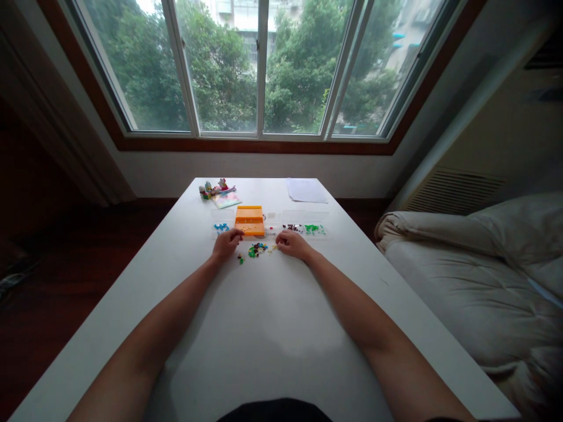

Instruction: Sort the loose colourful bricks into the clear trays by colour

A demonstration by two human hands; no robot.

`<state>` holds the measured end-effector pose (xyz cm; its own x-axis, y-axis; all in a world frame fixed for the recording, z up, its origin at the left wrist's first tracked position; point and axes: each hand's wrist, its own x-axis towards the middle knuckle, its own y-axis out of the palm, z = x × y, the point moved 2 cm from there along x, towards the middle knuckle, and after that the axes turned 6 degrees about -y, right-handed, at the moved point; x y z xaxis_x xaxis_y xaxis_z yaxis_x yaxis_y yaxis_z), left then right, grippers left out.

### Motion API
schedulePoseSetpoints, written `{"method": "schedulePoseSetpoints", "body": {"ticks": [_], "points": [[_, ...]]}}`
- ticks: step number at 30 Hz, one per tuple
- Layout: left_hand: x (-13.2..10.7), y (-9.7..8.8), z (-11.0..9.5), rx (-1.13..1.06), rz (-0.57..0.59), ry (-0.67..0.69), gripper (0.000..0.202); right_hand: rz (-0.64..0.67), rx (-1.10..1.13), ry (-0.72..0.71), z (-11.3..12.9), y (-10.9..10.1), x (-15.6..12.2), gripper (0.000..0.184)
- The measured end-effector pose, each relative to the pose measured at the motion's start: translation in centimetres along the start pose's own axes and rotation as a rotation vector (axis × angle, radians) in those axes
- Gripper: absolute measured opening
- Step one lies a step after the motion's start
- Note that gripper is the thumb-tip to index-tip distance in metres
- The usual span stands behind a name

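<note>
My left hand (227,242) is at the lower left corner of an orange box (250,221), fingers curled together. Whether it grips the box or a small piece is too small to tell. To the right, my right hand (292,244) rests on the table with fingers pinched beside some small yellow pieces (275,247). Anything between those fingertips is hidden. Between the hands lies a pile of mixed small pieces (257,250) in green, brown, blue and yellow. A few more loose pieces (240,258) lie just left of the pile.
Behind the hands, a clear divided tray (303,217) holds blue pieces (221,227), brown pieces (292,227) and green pieces (314,228). Small figures (215,189), a colourful card (226,200) and white paper (307,191) lie at the far end of the white table (272,328).
</note>
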<state>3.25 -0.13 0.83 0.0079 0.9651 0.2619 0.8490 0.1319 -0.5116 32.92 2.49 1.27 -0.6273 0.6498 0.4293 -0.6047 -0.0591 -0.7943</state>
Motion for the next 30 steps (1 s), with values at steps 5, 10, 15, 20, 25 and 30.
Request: {"method": "schedulePoseSetpoints", "body": {"ticks": [5, 10, 15, 20, 25, 30], "points": [[-0.2, 0.2, -0.2, 0.018, 0.013, 0.028, 0.026, 0.074, -0.067, -0.054, 0.2, -0.6, 0.0, 0.005], [-0.4, 0.3, -0.6, 0.030, 0.028, 0.038, 0.026, 0.042, -0.081, -0.050, 0.5, -0.2, 0.0, 0.006], [-0.5, 0.1, -0.9, 0.110, 0.087, 0.036, 0.027, -0.011, -0.046, -0.015, 0.7, 0.1, 0.1, 0.006], [0.0, -1.2, -0.1, 0.237, 0.292, 0.059, 0.026, -0.022, -0.053, 0.002, 0.5, 0.2, 0.1, 0.005], [0.2, -2.6, 0.2, 0.175, 0.545, 0.078, 0.029, -0.018, -0.060, 0.029, 0.0, 0.3, -0.1, 0.004], [-0.2, -3.0, -0.6, 0.213, 0.604, 0.118, 0.027, -0.032, -0.077, 0.032, -0.2, 0.3, 0.0, 0.003]]}}
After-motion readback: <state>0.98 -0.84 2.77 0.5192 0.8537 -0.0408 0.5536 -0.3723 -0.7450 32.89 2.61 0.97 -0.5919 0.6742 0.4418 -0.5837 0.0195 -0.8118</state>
